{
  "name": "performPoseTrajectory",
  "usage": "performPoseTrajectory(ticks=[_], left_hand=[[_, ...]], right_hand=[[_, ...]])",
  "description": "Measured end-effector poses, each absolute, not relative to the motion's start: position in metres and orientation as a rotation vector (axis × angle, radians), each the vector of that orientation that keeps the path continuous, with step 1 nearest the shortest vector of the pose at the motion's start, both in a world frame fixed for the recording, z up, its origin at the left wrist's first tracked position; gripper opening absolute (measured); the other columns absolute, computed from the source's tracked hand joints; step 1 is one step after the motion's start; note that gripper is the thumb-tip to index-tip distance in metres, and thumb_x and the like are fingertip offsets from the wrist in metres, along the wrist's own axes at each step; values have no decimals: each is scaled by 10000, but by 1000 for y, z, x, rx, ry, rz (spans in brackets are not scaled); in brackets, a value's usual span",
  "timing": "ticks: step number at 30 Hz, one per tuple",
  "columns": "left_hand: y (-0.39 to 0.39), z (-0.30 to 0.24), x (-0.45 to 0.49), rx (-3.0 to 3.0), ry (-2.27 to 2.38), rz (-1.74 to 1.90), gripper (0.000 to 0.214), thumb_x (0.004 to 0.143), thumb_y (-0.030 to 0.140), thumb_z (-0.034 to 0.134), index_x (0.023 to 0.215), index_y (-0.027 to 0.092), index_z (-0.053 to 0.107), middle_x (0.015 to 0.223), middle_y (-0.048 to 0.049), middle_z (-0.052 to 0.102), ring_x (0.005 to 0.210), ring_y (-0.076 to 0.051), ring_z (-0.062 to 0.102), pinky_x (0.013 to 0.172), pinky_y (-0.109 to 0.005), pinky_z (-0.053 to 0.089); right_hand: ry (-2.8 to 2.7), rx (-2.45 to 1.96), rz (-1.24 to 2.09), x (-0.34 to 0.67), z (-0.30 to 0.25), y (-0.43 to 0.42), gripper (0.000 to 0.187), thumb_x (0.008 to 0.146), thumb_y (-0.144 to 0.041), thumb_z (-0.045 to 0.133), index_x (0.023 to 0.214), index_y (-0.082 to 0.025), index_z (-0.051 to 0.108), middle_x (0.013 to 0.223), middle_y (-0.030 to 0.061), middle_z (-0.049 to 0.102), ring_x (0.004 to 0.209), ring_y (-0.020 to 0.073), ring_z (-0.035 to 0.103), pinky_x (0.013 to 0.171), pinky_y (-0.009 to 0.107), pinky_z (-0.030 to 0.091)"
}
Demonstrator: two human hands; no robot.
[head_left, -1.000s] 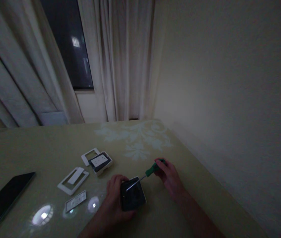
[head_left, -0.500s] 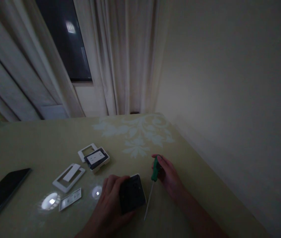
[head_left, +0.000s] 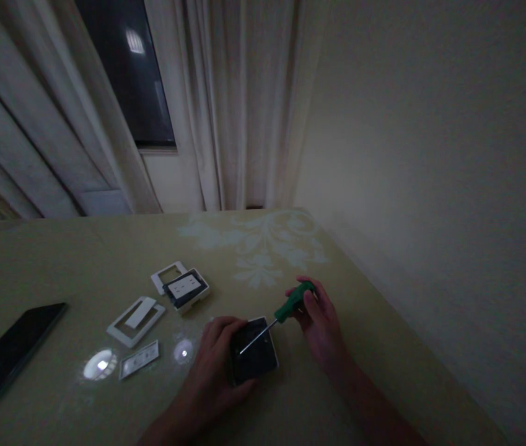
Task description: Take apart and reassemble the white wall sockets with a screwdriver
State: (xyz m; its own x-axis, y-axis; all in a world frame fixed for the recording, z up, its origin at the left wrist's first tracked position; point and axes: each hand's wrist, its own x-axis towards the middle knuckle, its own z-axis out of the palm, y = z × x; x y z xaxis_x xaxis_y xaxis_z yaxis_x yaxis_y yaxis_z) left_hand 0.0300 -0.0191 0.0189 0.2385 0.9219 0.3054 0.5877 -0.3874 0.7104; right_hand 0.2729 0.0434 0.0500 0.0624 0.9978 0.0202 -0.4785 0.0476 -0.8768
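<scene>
My left hand (head_left: pixel 214 365) grips a dark square wall-switch module (head_left: pixel 254 352) resting on the yellow-green table (head_left: pixel 58 260). My right hand (head_left: pixel 319 325) is closed round the green handle of a screwdriver (head_left: pixel 285 311). Its metal shaft slants down to the left, and the tip rests on the module's dark face.
Left of my hands lie a white switch unit in a frame (head_left: pixel 185 289), an empty white frame (head_left: pixel 166 275), a larger white frame with a strip on it (head_left: pixel 135 320) and a small flat plate (head_left: pixel 139 359). A black phone (head_left: pixel 9 352) sits far left. Curtains, a window and a wall stand beyond.
Half a second ago the screwdriver was pulled off the module and pointed down at the table beside it. Now its tip is back on the module's face. My left hand kept hold.
</scene>
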Motion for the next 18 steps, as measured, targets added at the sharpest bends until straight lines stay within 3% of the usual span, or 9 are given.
performPoseTrajectory(ticks=[6,12,15,18], left_hand=[[-23,21,28,2176,1497,1056,932,770,164,827,1590,339,419,1457,-102,593,1332,-369,564,1115,-579,548],[-21,20,23,2153,1492,1032,874,836,327,856,1587,306,408,1501,-131,593,1381,-391,564,1145,-603,531],[-18,19,20,2106,1465,999,843,830,381,865,1552,270,444,1531,-156,561,1406,-393,570,1164,-585,525],[-17,22,17,2069,1407,931,789,793,386,888,1484,269,527,1463,-142,616,1329,-373,643,1128,-531,563]], right_hand=[[-827,-848,1277,276,52,43,487,849,-566,891,1192,-286,688,990,32,766,899,213,737,710,310,622],[-791,-882,1284,277,50,45,523,827,-587,889,1206,-297,676,974,22,748,868,206,708,686,301,603],[-769,-967,1353,281,46,49,565,817,-656,849,1218,-306,659,872,-31,673,737,138,643,605,220,526],[-859,-1064,1524,285,42,51,531,825,-667,803,1166,-281,674,742,-73,581,510,78,472,451,185,352]])
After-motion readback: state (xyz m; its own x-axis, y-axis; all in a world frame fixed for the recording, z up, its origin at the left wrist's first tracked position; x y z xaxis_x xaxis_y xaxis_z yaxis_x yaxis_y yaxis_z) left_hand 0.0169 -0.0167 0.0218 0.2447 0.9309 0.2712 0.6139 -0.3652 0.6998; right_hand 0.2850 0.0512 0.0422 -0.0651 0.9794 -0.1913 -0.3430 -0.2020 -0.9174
